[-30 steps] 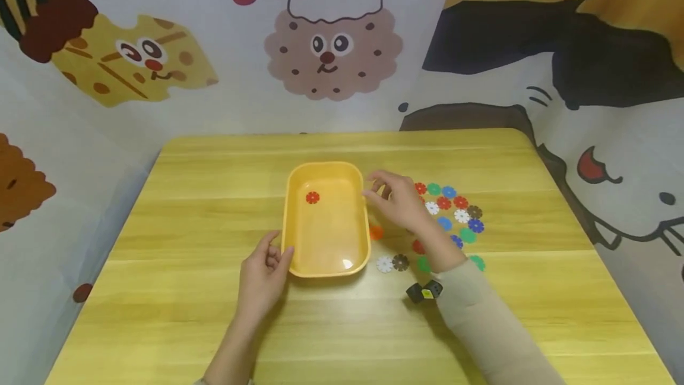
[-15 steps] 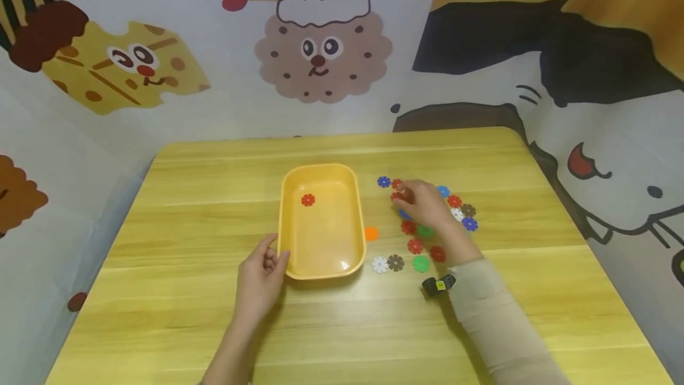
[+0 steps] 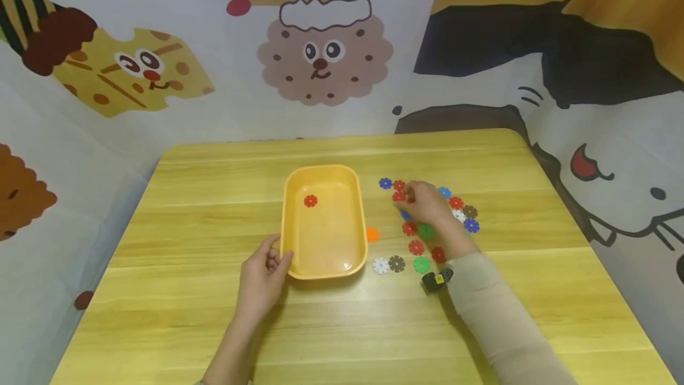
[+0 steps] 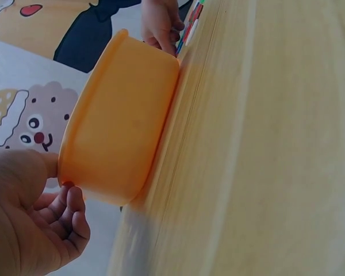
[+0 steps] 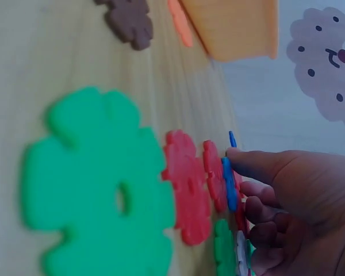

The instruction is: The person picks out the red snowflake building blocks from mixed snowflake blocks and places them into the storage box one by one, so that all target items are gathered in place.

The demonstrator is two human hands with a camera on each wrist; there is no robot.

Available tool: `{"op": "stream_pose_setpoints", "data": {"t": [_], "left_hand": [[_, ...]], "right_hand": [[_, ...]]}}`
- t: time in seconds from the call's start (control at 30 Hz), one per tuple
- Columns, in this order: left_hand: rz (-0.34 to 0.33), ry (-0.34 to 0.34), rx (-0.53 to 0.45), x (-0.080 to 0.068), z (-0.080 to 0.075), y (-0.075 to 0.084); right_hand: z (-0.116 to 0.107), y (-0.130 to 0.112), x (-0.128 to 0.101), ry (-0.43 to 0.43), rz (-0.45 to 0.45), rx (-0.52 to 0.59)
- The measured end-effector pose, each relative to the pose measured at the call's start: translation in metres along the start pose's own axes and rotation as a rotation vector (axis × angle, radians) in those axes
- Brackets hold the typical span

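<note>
Fingers of right hand (image 3: 427,204) curled over red disc (image 3: 398,196); left hand (image 3: 263,275) thumb on tray (image 3: 324,272) corner

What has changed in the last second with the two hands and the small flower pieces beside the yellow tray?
The right hand moved from the yellow tray's right rim out over the flower pieces; its fingertips now touch a red piece. Nothing is lifted yet. The left hand kept its grip on the tray's near left corner, and the red piece inside the tray stayed.

Cartoon backdrop (image 3: 320,52) surrounds wooden table (image 3: 203,314); small black device (image 3: 437,280) lies there.
</note>
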State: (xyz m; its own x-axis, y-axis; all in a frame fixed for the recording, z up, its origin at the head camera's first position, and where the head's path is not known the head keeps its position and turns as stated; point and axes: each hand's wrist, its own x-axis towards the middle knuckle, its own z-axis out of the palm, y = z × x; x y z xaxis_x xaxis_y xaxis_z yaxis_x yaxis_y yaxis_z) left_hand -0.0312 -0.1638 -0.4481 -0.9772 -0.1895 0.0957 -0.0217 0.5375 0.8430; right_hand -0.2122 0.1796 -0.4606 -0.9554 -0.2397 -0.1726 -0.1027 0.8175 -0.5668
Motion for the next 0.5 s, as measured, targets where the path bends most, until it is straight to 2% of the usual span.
{"op": "stream_pose_setpoints", "data": {"t": [0.1, 0.23, 0.5], "left_hand": [[-0.010, -0.005, -0.008, -0.0001, 0.0000, 0.0001], [-0.016, -0.013, -0.024, 0.0004, 0.0003, 0.0000], [0.011, -0.023, -0.035, 0.0011, 0.0011, -0.0019]], "right_hand": [[-0.0006, -0.0002, 0.0014, -0.030, 0.033, 0.026], [-0.0001, -0.0020, 0.0008, -0.016, 0.038, 0.047], [0.0068, -0.0032, -0.0058, 0.042, -0.067, 0.113]]}}
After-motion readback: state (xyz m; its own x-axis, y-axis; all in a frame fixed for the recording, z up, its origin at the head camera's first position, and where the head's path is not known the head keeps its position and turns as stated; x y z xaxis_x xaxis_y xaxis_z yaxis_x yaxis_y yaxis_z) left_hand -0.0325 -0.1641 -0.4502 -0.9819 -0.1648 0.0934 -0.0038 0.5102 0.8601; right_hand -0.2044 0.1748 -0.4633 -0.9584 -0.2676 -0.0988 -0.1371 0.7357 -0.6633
